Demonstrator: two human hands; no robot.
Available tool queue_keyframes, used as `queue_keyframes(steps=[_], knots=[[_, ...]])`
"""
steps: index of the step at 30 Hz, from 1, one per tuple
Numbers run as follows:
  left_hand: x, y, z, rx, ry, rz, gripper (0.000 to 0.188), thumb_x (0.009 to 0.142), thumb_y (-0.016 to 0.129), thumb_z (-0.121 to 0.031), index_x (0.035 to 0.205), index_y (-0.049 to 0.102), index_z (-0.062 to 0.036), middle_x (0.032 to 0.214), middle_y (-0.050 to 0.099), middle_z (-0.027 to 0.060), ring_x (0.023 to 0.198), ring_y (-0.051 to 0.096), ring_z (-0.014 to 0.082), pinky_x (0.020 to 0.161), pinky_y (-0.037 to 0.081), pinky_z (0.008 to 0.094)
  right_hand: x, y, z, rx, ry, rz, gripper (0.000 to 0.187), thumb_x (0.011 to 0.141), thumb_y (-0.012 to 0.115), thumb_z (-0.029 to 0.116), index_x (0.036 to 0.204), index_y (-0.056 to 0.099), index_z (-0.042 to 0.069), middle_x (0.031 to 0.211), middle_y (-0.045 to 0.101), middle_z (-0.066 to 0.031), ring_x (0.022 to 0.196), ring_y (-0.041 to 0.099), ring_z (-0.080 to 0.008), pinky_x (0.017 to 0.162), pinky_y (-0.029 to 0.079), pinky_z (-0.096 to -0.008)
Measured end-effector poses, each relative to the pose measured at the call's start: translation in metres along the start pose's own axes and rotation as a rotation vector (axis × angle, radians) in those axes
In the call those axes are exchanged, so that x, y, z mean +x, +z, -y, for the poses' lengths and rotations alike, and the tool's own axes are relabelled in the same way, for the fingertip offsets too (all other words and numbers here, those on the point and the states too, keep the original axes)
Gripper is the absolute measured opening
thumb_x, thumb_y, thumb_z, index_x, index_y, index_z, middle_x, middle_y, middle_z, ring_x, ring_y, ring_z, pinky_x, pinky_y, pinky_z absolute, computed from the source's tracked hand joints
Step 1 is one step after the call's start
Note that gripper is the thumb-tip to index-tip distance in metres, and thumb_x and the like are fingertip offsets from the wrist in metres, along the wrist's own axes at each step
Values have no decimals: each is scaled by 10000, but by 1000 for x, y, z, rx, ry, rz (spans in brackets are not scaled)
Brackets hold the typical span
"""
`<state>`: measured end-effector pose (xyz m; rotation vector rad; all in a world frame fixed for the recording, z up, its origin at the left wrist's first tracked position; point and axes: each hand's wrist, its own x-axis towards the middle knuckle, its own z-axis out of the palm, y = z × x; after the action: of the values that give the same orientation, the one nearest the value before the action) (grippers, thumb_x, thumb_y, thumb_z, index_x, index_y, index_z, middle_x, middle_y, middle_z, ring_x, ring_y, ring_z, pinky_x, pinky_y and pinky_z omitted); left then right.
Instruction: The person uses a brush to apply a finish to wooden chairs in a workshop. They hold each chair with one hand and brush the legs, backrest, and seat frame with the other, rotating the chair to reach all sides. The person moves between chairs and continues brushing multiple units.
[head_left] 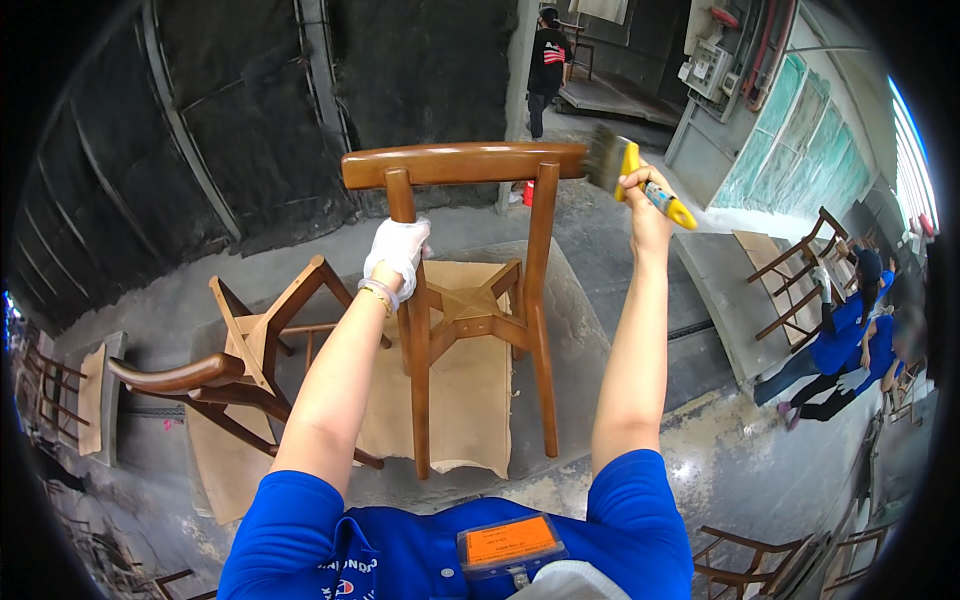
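A brown wooden chair frame (pixel 466 165) without a seat panel stands upright before me, its curved top rail toward the upper part of the view. My left hand (pixel 398 248), in a white glove, is closed around the chair's left back post just below that rail. In my bare right hand (pixel 645 195) is a wide paintbrush (pixel 625 170) with a yellow handle. Its dark bristles are at the right end of the top rail; whether they touch the wood I cannot tell. The bristles look slightly blurred.
Another wooden chair frame (pixel 215 375) lies tipped at the left. Brown cardboard (pixel 470 400) covers part of the grey platform (pixel 575 330) beneath. At the right, people in blue (pixel 845 335) stand by another chair (pixel 800 285). A person in black (pixel 548 65) is at the back.
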<state>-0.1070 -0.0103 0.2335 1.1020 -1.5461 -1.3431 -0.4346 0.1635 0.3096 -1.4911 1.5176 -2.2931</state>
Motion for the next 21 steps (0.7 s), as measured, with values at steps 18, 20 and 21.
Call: queue_keyframes(steps=[18,20,21], knots=[[4,-4,18,191,218,46,318,1006,649,-354,958,715,-46,770,700,80,718,683,245,648,534,386,-101,213,81,-24,-306,344,140,742,605,-43,808,686,50,1219,727,-261,1287,656,-397,1113,481,-427],[10,0,28,129,24,51,245,979,651,-284,914,704,-53,762,705,84,701,680,219,631,526,374,-103,217,92,-278,-409,60,141,753,625,-32,822,692,71,1196,734,-238,1251,673,-403,1033,544,-461],[14,2,37,99,103,19,193,962,649,-213,840,696,-71,692,683,66,649,671,190,601,509,370,-105,218,97,-408,-350,-69,147,759,640,-26,835,693,88,1211,734,-223,1224,688,-403,990,574,-467]])
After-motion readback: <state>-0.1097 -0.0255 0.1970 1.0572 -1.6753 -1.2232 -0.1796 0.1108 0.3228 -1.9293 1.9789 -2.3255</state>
